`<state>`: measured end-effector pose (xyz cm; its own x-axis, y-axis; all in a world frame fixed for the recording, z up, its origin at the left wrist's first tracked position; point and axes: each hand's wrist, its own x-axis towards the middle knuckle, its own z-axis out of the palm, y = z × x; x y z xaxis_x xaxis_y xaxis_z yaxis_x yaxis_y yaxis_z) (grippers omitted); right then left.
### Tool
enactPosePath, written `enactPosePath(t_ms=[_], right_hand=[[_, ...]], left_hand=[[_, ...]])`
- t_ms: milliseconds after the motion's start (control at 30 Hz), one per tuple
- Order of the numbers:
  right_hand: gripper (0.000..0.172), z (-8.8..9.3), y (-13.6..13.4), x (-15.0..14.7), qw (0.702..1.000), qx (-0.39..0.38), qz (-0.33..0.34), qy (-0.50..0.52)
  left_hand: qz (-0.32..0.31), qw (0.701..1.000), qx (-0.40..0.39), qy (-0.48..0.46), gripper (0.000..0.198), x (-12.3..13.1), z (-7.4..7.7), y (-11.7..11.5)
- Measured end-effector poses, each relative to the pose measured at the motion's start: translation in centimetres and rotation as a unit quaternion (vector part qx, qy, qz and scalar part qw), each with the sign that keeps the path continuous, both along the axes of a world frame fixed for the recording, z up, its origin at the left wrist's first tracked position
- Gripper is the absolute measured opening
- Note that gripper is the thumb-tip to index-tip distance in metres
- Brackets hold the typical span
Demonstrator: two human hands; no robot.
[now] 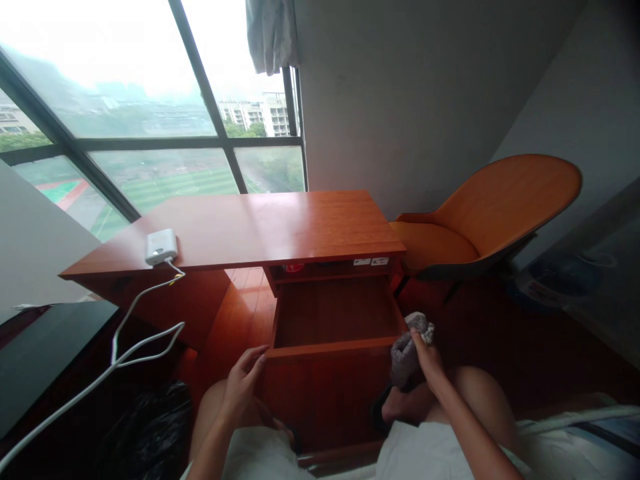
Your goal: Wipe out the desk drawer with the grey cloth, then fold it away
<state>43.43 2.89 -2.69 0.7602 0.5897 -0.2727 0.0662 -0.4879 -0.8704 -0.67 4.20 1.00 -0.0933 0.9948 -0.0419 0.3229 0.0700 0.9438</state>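
Observation:
A wooden drawer (340,310) is pulled out of the reddish-brown desk (280,227), and its inside shows no items. My left hand (243,377) is at the drawer's front left corner, fingers stretched out and fingertips at the edge; whether they press on it is hard to tell. At the front right corner, my right hand (426,357) is closed around a bunched grey cloth (404,357) with a paler patch at its top. The cloth hangs down against the right end of the drawer front.
On the desktop's left lies a white power bank (161,247) with a white cable (135,300) trailing down left. An orange chair (505,213) stands right of the desk. A black plastic bag (155,427) sits on the lower left. My knees flank the drawer.

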Motion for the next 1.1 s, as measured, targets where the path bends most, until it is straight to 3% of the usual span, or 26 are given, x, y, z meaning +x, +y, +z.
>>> enactPosePath(t_ms=[167, 333, 400, 467, 567, 700, 900, 1100], right_hand=[[0.049, -0.4, -0.2, 0.3, 0.998, -0.020, 0.040, -0.050], [0.052, -1.0, -0.5, -0.1, 0.975, 0.065, 0.081, -0.198], [0.049, -1.2, -1.1, -0.7, 0.940, 0.133, 0.137, -0.282], [0.044, -1.2, -1.9, -1.4, 0.887, 0.185, 0.212, -0.366], [0.042, -1.0, -3.1, -2.6, 0.813, 0.203, 0.299, -0.457], [0.051, -0.3, -3.6, -4.8, 0.778, 0.171, 0.373, -0.475], [0.055, 1.7, -2.9, -11.4, 0.778, 0.133, 0.445, -0.423], [0.057, 4.0, -1.9, -22.3, 0.770, 0.134, 0.527, -0.334]], left_hand=[[0.001, 1.000, 0.007, 0.003, 0.042, 0.1, 0.3, -0.2], [0.004, 1.000, 0.002, 0.006, 0.041, 0.4, 0.6, -0.6], [0.006, 1.000, 0.000, 0.010, 0.041, 0.4, 0.7, -0.8], [0.005, 1.000, -0.008, 0.014, 0.041, 0.4, 0.8, -1.1], [-0.002, 1.000, -0.026, 0.014, 0.039, 0.3, 0.9, -1.5], [0.004, 0.999, -0.037, 0.015, 0.037, 0.4, 1.2, -2.1], [0.008, 0.998, -0.056, 0.003, 0.037, 0.8, 1.8, -2.6], [0.035, 0.991, -0.083, -0.095, 0.039, 0.5, 1.0, -2.7]])
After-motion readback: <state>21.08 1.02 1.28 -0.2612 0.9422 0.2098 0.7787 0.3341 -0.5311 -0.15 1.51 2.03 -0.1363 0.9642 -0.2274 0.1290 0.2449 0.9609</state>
